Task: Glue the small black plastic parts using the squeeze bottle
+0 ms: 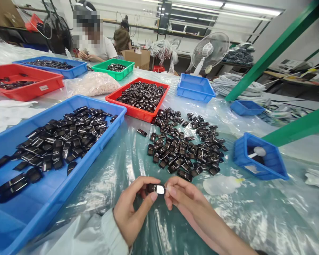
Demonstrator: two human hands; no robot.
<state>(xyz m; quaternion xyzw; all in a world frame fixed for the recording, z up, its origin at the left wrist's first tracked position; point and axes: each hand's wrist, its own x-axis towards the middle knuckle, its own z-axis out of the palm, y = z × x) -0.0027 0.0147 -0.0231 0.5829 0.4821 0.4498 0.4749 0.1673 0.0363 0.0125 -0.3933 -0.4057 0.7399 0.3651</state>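
We pinch one black part (155, 188) between left hand (131, 212) and right hand (184, 198), near the bench's front edge; we should keep both grips light and steady.

We see a small glossy black piece (156, 188), its top catching white light, held level above the surface's near edge, between a loose pile of like pieces (184, 146) and us.

This is a factory assembly workshop. A long counter (138, 156) under clear plastic sheeting carries blue trays (55, 184) and red trays (133, 109) full of small black parts (183, 148). Other workers (95, 46) sit further along, beside cardboard boxes (138, 58), cable bundles (236, 86), a fan (210, 49) and strip lights (228, 7) overhead.
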